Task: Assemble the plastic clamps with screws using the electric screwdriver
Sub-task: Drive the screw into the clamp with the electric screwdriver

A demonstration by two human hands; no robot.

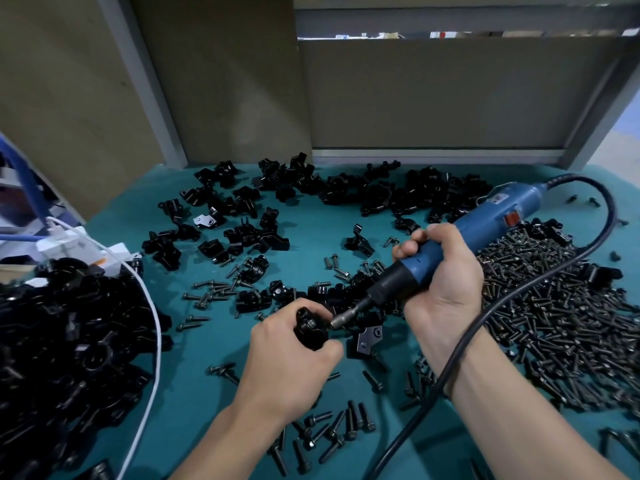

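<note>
L hand grips black clamp over teal table, R hand wrapped round blue screwdriver, bit at clamp's screw, loose screws pile to right.

White cable across teal mat; brown panels behind

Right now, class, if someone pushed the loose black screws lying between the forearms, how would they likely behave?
The loose screws would probably roll in curves, since round shafts carry wider heads. They look like rigid metal, so likely heavy for size. The teal mat may slow sliding.
</note>
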